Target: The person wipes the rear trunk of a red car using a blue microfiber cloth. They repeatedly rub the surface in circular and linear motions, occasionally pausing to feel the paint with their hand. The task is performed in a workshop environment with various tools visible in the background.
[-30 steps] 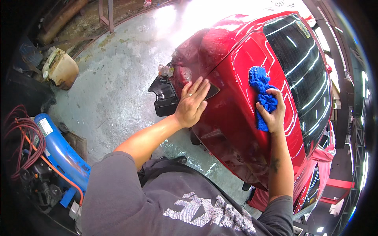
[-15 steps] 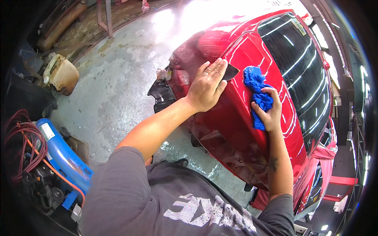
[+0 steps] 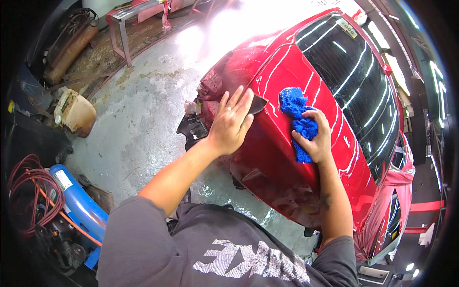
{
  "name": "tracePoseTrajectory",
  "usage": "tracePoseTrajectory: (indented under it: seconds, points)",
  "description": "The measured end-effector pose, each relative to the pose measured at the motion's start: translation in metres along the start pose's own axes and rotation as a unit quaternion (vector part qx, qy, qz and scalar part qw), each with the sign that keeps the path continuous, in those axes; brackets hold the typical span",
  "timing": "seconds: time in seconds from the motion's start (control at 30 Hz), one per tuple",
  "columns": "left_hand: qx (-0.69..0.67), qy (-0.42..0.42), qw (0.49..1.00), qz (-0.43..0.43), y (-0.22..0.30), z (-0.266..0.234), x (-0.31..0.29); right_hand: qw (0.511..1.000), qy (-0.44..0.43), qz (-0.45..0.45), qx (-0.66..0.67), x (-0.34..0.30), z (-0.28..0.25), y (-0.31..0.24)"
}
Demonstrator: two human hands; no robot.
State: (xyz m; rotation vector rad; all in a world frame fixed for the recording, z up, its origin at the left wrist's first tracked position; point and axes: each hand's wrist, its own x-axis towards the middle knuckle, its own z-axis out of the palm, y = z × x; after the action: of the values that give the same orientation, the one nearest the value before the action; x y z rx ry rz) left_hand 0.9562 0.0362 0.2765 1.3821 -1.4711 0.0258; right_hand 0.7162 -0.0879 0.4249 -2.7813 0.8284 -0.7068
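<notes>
ok so your left hand [image 3: 231,125] is laid over the dull rear panel [image 3: 267,165] of the red car [image 3: 287,67], fingers stretched out straight and slightly spread, thumb off to the side. there's a dark sheet [image 3: 258,104] under those fingers, one corner poking out right by the rear edge of the trunk lid [image 3: 301,76]. can't really tell from up here how much of it your hand covers. your right hand [image 3: 318,136] has its fingers curled round a bunched blue cloth [image 3: 301,124], pinching it against the thumb, and the cloth sits on the glossy lid near that same edge, short of the rear window [image 3: 354,76]. off to your left: a blue tank [image 3: 79,198] beside coiled reddish hose [image 3: 36,191].
</notes>
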Motion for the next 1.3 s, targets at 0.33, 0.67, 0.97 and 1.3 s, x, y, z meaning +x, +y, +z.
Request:
tracePoseTrajectory:
  seconds: [0.33, 0.67, 0.97, 1.3]
  points:
    - [0.045, 0.052, 0.992, -0.102, 0.051, 0.024, 0.004, 0.999, 0.036, -0.028, 0.008, 0.001, 0.0, -0.009]
    - [0.073, 0.098, 0.983, -0.135, 0.093, 0.058, -0.008, 0.997, -0.006, -0.064, -0.035, -0.004, -0.013, 0.004]
    - [0.072, 0.102, 0.963, -0.241, 0.153, 0.077, -0.006, 0.979, -0.081, -0.182, 0.034, -0.05, -0.06, 0.049]
    - [0.074, 0.09, 0.971, -0.21, 0.291, 0.173, -0.078, 0.981, -0.018, -0.185, 0.047, -0.055, -0.055, 0.063]
